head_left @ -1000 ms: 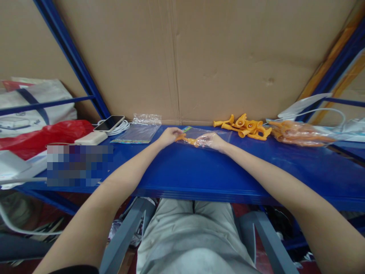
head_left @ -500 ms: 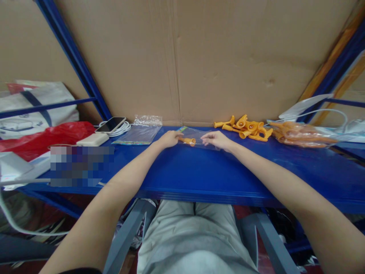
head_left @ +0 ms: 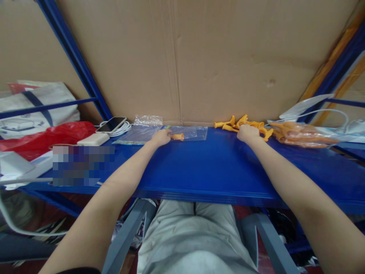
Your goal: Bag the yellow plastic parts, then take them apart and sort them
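Observation:
At the middle back of the table, my left hand is closed at the left end of a clear plastic bag. An orange horn-shaped plastic piece with a flared end sticks out rightward from beside my left fingers, over or inside the bag; I cannot tell which. My right hand is at a pile of similar orange plastic pieces at the back right, covering part of it. Its fingers curl down out of sight, so what they touch is hidden.
Flat clear bags lie left of my left hand. Beyond them are a phone on a coiled white cable, a white power bank and a red plastic bag. A filled clear bag of orange pieces lies right. Cardboard stands behind the blue table.
My right hand has let go of the bag's right side and moved right to the orange pile. My left hand has shifted slightly left, with the bag and the orange piece.

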The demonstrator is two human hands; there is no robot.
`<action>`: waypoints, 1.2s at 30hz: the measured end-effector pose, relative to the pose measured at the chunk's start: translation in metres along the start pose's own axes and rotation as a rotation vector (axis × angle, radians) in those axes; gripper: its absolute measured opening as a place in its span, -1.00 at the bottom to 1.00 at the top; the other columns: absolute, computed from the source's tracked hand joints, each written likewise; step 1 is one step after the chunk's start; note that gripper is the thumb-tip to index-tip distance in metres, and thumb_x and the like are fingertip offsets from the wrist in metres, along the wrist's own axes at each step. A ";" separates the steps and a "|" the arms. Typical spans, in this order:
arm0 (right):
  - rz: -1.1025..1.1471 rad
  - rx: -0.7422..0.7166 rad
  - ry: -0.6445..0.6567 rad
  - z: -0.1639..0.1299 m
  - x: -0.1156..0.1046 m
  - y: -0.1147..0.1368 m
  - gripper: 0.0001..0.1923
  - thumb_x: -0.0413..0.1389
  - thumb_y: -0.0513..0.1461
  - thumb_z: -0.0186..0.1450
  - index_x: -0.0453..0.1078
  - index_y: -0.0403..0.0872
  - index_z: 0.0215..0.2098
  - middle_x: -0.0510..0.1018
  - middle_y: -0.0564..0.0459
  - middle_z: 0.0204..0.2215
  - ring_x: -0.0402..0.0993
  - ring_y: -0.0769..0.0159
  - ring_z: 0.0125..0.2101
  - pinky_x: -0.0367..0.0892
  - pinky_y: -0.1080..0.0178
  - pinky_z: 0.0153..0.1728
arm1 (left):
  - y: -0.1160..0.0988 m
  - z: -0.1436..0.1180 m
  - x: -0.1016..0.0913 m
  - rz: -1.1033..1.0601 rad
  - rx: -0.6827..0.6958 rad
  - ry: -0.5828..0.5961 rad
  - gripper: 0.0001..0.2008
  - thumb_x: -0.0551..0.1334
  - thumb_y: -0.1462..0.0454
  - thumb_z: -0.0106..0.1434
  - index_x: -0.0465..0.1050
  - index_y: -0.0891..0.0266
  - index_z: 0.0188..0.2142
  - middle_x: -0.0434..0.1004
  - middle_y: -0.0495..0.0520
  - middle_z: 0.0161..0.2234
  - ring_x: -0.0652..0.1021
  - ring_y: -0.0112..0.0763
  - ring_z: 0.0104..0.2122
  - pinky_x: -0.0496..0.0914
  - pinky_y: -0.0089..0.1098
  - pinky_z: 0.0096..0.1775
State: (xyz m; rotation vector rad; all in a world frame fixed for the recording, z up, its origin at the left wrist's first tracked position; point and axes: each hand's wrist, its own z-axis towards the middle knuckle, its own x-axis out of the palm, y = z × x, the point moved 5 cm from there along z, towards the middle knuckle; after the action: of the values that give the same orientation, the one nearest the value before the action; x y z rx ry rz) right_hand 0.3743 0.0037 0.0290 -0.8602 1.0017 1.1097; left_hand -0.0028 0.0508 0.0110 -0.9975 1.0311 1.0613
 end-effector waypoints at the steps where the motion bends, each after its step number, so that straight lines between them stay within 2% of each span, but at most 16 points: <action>1: -0.006 0.013 0.038 0.001 0.003 -0.002 -0.52 0.05 -0.30 0.28 0.48 -0.31 0.12 0.56 -0.47 -0.04 0.53 -0.11 0.04 0.43 -0.01 -0.05 | 0.000 0.000 0.000 0.006 0.003 0.001 -0.51 0.08 0.36 0.31 0.51 0.19 0.18 0.59 0.16 0.13 0.57 -0.18 0.13 0.38 -0.35 0.17; 5: -0.014 0.035 0.197 -0.002 0.007 -0.003 -0.49 0.08 -0.29 0.28 0.45 -0.25 0.18 0.54 -0.42 0.06 0.50 -0.10 0.10 0.43 -0.01 -0.01 | 0.000 0.001 0.001 0.013 0.026 -0.013 -0.53 0.11 0.35 0.28 0.55 0.16 0.13 0.61 0.12 0.11 0.56 -0.20 0.14 0.38 -0.37 0.17; 9: 0.006 0.074 0.206 -0.006 0.003 -0.003 -0.49 0.08 -0.32 0.28 0.43 -0.24 0.20 0.52 -0.42 0.09 0.49 -0.09 0.11 0.42 -0.01 0.01 | 0.001 0.002 0.003 0.006 0.018 -0.004 -0.53 0.10 0.36 0.28 0.54 0.16 0.14 0.59 0.13 0.13 0.56 -0.18 0.14 0.38 -0.33 0.18; 16: 0.025 0.066 -0.044 -0.010 -0.017 0.000 -0.52 -0.05 -0.37 0.33 0.40 -0.29 0.18 0.48 -0.46 0.11 0.49 -0.12 0.09 0.38 -0.07 0.01 | 0.000 0.002 0.003 -0.012 0.030 -0.004 -0.54 0.08 0.36 0.29 0.55 0.17 0.12 0.59 0.11 0.12 0.56 -0.25 0.13 0.36 -0.39 0.17; 21: 0.062 0.059 -0.188 -0.013 -0.031 0.005 -0.58 -0.13 -0.31 0.39 0.41 -0.30 0.09 0.51 -0.41 0.01 0.51 -0.08 -0.03 0.31 -0.03 -0.02 | 0.001 0.002 0.003 -0.024 0.022 -0.011 -0.56 0.09 0.35 0.28 0.56 0.15 0.10 0.61 0.11 0.10 0.58 -0.23 0.11 0.40 -0.36 0.14; 26: 0.109 0.062 -0.288 -0.020 -0.046 0.011 -0.60 -0.15 -0.27 0.41 0.38 -0.28 0.07 0.49 -0.38 0.02 0.48 -0.06 -0.03 0.28 -0.01 -0.02 | 0.003 0.004 0.005 -0.042 0.019 -0.018 -0.56 0.13 0.35 0.26 0.57 0.16 0.08 0.63 0.12 0.08 0.58 -0.22 0.10 0.39 -0.36 0.15; 32: 0.287 0.038 -0.467 -0.018 -0.053 0.011 -0.66 -0.11 -0.20 0.41 0.38 -0.15 0.02 0.48 -0.30 -0.02 0.45 0.00 -0.08 0.27 0.01 -0.04 | 0.002 0.003 0.005 -0.064 0.019 -0.015 -0.57 0.11 0.36 0.27 0.59 0.18 0.06 0.61 0.13 0.10 0.57 -0.20 0.12 0.37 -0.35 0.18; 36: 0.437 0.036 -0.538 -0.017 -0.053 0.006 -0.66 -0.07 -0.23 0.36 0.37 -0.13 0.03 0.46 -0.27 0.01 0.43 0.02 -0.05 0.29 0.03 -0.04 | 0.002 0.002 0.005 -0.086 0.019 -0.019 -0.58 0.12 0.37 0.27 0.60 0.20 0.05 0.62 0.15 0.09 0.58 -0.18 0.11 0.38 -0.33 0.17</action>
State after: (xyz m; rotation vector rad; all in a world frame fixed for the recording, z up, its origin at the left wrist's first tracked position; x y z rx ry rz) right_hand 0.3578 -0.0266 0.0730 -0.2783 0.7627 1.5815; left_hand -0.0037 0.0544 0.0067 -1.0061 0.9730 0.9869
